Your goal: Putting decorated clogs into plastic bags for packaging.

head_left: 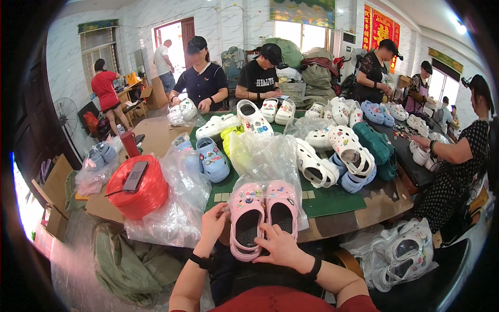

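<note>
A pair of pink clogs (246, 202) with colourful charms is before me at the table's front edge, toes pointing away. A clear plastic bag (264, 156) lies over their toes and stretches beyond them across the table. My right hand (280, 246) grips the pair at the heel end, its fingers reaching over the left clog's opening. At the left clog's outer side is my left hand (213, 222), fingers curled and seemingly pinching the bag's edge; the thin film there is hard to make out.
White clogs (315, 164), blue clogs (213, 160) and dark green clogs (373, 143) crowd the green mat (332, 204). On the left, a phone (135, 176) rests on a red twine roll (150, 195). Bagged clogs (408, 252) sit low right. Several people work around the tables.
</note>
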